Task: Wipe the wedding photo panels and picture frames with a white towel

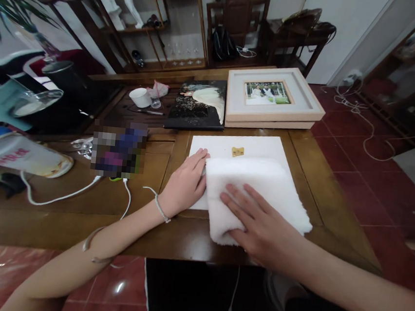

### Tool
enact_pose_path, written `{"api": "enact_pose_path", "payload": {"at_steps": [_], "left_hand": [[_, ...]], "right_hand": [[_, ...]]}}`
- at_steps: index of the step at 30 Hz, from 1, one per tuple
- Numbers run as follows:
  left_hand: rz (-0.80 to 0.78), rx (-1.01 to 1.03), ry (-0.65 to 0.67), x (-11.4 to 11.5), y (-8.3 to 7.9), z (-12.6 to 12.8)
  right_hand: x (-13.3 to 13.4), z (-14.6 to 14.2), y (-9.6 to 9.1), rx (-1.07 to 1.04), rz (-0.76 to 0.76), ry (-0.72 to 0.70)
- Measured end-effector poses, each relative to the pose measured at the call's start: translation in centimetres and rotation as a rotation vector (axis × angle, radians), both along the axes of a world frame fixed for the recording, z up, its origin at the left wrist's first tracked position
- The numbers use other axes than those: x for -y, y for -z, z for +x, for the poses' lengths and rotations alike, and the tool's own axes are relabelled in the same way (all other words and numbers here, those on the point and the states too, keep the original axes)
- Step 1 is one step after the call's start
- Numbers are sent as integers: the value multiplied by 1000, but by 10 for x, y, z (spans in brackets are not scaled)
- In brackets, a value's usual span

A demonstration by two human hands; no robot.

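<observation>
A white board lies flat on a brown wooden table, and a fluffy white cloth is spread over much of it, running past the board's near edge onto the wood. The right hand is laid palm down on the cloth, above the near part of the board, with its fingers spread and its thumb tucked toward the cloth's near side; whether it pinches any of the fabric I cannot tell. The left hand rests flat at the board's left side, its fingers stretched out, close together and not curled around anything, with the fingertips just beside the cloth. A thin bracelet circles that wrist. On the bare strip toward the board's far edge sits a small gold, bear-shaped mark. Just beyond the board, to its far left, lies a dark picture panel showing a pale gown; to its far right is a light wooden frame holding a photo. Farther off on the board's left are a white cup, a white cable and a canister tipped on its side, with a pixelated patch between the canister and the board.
</observation>
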State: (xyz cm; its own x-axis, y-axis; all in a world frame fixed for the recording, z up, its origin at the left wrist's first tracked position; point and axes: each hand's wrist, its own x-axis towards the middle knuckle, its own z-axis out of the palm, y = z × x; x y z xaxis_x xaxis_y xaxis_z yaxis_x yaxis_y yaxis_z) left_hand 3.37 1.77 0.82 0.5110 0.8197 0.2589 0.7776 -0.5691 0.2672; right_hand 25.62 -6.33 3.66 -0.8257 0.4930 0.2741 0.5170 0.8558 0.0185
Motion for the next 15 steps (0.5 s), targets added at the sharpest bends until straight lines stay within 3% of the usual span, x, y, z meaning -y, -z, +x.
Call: {"api": "enact_pose_path", "payload": {"at_steps": [5,15], "left_hand": [[5,3,4,-1,1,0],[0,1,-3,-1,1,0]], "right_hand": [[-24,9,-2,58,-75,5],[-86,10,0,102,16,115]]}}
